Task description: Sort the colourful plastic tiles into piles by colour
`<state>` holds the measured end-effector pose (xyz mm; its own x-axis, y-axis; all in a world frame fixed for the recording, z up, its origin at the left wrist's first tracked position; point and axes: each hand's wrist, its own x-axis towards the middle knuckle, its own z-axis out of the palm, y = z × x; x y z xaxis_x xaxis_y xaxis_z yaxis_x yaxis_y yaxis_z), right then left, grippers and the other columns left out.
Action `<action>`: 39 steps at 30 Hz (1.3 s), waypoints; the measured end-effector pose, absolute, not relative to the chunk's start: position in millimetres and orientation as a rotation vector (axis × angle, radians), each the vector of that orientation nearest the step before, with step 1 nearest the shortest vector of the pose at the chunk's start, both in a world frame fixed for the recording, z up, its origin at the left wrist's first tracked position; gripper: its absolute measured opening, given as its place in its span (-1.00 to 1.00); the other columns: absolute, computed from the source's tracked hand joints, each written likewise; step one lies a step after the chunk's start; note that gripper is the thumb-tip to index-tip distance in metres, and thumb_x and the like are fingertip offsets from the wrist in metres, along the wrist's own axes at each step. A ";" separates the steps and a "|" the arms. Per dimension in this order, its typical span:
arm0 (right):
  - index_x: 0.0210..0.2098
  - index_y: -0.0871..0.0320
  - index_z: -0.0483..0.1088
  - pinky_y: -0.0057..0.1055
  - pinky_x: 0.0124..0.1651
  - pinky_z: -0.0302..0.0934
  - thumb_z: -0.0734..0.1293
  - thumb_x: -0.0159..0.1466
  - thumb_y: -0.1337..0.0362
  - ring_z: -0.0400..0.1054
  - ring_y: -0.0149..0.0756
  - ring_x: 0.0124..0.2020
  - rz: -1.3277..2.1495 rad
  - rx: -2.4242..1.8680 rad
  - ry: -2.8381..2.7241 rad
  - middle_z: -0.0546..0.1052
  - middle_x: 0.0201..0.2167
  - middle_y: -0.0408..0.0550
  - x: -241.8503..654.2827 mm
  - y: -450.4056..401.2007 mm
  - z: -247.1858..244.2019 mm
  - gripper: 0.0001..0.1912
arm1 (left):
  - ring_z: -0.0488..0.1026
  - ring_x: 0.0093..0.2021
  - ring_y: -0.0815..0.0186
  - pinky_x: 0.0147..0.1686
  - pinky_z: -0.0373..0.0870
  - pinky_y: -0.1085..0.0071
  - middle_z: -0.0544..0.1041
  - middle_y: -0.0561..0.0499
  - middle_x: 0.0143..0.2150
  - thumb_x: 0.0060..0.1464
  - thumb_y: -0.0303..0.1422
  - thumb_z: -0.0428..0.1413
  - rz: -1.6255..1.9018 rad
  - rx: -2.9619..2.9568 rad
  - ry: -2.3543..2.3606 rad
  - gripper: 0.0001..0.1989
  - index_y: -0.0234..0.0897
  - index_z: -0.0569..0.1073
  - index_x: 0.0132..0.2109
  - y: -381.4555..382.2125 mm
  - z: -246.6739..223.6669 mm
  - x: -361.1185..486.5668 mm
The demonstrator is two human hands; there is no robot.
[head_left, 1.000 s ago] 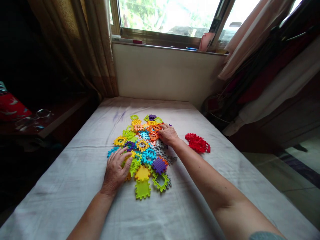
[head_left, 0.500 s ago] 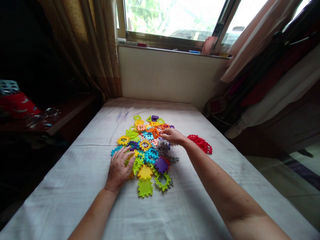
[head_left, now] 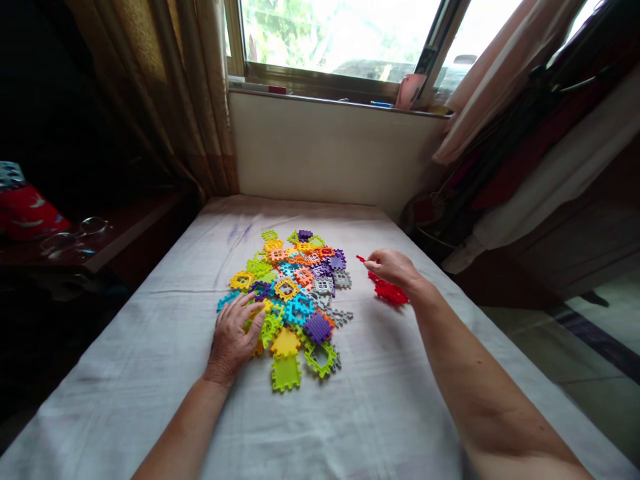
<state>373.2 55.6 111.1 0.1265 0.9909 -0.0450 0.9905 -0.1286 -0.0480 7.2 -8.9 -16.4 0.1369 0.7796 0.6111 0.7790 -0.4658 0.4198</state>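
It looks like a home: clothes [head_left: 545, 190] hang right of the right hand [head_left: 393, 268], eyeglasses [head_left: 80, 233] lie left of the left hand [head_left: 234, 335], a pale sheet [head_left: 125, 373] spreads beneath both hands, and a curtain [head_left: 197, 100] and window [head_left: 330, 37] stand beyond them.

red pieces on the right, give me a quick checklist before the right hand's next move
1. Red piece in the right hand: ok, its tip juts past the fingers.
2. Whole outline of that piece in sight: not ok, the hand covers most of it.
3. Red pile apart from the mixed-colour pile: ok, bare sheet lies between.
4. Left hand clear of the red pile: ok, it lies over the mixed-colour pile's left side.
5. No red buried among the mixed colours: cannot tell, pieces overlap.
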 end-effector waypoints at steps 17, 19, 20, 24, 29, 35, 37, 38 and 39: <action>-0.09 0.10 0.57 -0.36 -0.15 0.23 0.22 0.33 0.08 0.45 -0.11 -0.04 0.047 -2.490 -1.983 0.59 -0.06 0.10 405.1 49.0 92.9 -0.63 | 0.43 0.17 0.10 0.20 0.31 -0.01 0.56 -0.05 0.08 0.28 -0.11 -0.05 1.260 2.361 1.616 -0.66 -0.11 0.57 -0.10 -7.0 -19.1 4.9; -0.02 0.10 0.54 -0.37 0.00 0.22 0.22 0.35 0.11 0.40 -0.13 0.06 0.047 -2.299 -2.102 0.56 0.03 0.09 384.4 65.8 88.4 -0.64 | 0.42 0.17 0.10 0.20 0.31 -0.01 0.56 -0.05 0.09 0.28 -0.11 -0.05 1.257 2.352 1.614 -0.66 -0.10 0.57 -0.10 -6.5 -19.1 4.6; 0.06 0.10 0.49 -0.37 0.08 0.20 0.23 0.36 0.10 0.36 -0.14 0.11 0.057 -2.203 -2.141 0.52 0.09 0.08 373.0 75.9 84.5 -0.61 | 0.42 0.17 0.10 0.20 0.31 -0.01 0.56 -0.05 0.09 0.28 -0.11 -0.05 1.258 2.346 1.613 -0.66 -0.10 0.57 -0.10 -6.3 -19.1 4.3; 0.35 0.06 0.18 -0.27 0.23 0.13 0.23 0.36 -0.04 0.21 -0.09 0.28 0.161 -2.154 -2.085 0.28 0.32 0.14 332.8 115.7 64.6 -0.35 | 0.44 0.16 0.11 0.20 0.33 0.00 0.56 -0.05 0.09 0.29 -0.13 -0.05 1.272 2.348 1.605 -0.67 -0.11 0.57 -0.09 -6.3 -19.5 3.0; 0.29 -0.07 0.28 -0.23 0.17 0.19 0.18 0.35 -0.14 0.30 -0.06 0.20 0.332 -2.243 -2.039 0.36 0.22 0.09 306.4 120.7 44.9 -0.40 | 0.43 0.17 0.10 0.20 0.32 -0.02 0.55 -0.06 0.10 0.29 -0.15 -0.03 1.277 2.349 1.603 -0.69 -0.10 0.56 -0.08 -7.8 -19.3 2.7; 0.16 0.00 0.41 -0.32 0.14 0.20 0.24 0.33 -0.09 0.33 -0.12 0.15 0.310 -1.948 -2.211 0.43 0.17 0.05 279.7 72.4 38.1 -0.49 | 0.43 0.17 0.11 0.20 0.32 -0.03 0.56 -0.05 0.09 0.28 -0.16 -0.02 1.263 2.339 1.608 -0.71 -0.09 0.56 -0.08 -8.8 -18.0 3.3; 0.17 -0.01 0.40 -0.37 0.11 0.21 0.24 0.34 -0.06 0.35 -0.15 0.14 0.371 -1.812 -2.301 0.48 0.14 0.00 274.8 69.2 42.0 -0.51 | 0.43 0.17 0.10 0.20 0.32 -0.04 0.55 -0.05 0.10 0.29 -0.16 -0.03 1.258 2.337 1.612 -0.70 -0.09 0.56 -0.07 -9.1 -17.7 3.6; 0.18 -0.02 0.39 -0.39 0.09 0.22 0.22 0.37 -0.04 0.37 -0.18 0.12 0.401 -1.790 -2.316 0.50 0.12 -0.03 274.6 72.5 44.8 -0.53 | 0.43 0.17 0.11 0.20 0.32 -0.04 0.55 -0.05 0.10 0.29 -0.16 -0.03 1.259 2.338 1.611 -0.70 -0.09 0.56 -0.07 -9.3 -17.7 3.9; 0.17 -0.05 0.40 -0.41 0.06 0.23 0.17 0.40 -0.02 0.39 -0.20 0.10 0.405 -1.826 -2.303 0.53 0.09 -0.07 276.0 78.8 47.8 -0.56 | 0.43 0.17 0.11 0.20 0.32 -0.04 0.55 -0.05 0.10 0.29 -0.16 -0.03 1.260 2.338 1.609 -0.70 -0.09 0.56 -0.07 -9.5 -17.7 4.1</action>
<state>276.0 78.8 47.8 -0.2329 0.9720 -0.0319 0.9244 0.2111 -0.3176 4.1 -9.5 -17.7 0.1340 0.7948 0.5919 0.7655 -0.4623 0.4476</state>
